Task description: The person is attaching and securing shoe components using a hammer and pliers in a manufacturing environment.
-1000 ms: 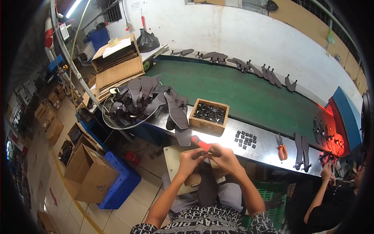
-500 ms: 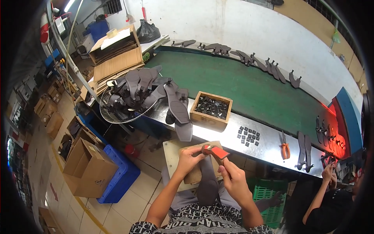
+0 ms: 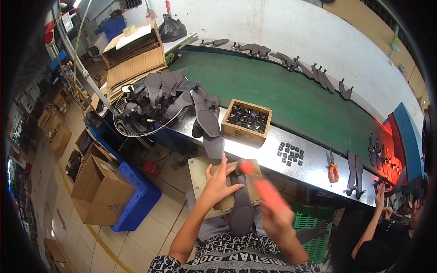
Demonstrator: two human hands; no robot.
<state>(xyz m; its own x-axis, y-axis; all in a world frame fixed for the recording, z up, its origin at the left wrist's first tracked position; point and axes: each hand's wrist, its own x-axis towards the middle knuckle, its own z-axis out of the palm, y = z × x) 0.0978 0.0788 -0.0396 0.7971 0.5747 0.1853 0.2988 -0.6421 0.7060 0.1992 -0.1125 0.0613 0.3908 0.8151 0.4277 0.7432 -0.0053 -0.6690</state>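
A dark shoe sole (image 3: 241, 207) lies lengthwise on a wooden block (image 3: 224, 200) over a small work board (image 3: 199, 170) in front of me. My left hand (image 3: 218, 182) presses flat on the block beside the sole's upper end, fingers spread. Blurred by motion, my right hand (image 3: 275, 218) grips an orange-handled tool (image 3: 261, 189), whose red tip (image 3: 246, 166) is near the top of the sole.
A wooden box (image 3: 248, 120) of small black parts, loose black pieces (image 3: 290, 153) and orange pliers (image 3: 332, 166) lie on the metal bench. A wire basket (image 3: 145, 113) holds several soles. A green conveyor (image 3: 282, 91) carries more soles. Another person (image 3: 387, 227) sits at right.
Both hands came apart from holding the red-tipped tool together. The left hand dropped flat onto the block; the right hand swung the tool down toward the sole.
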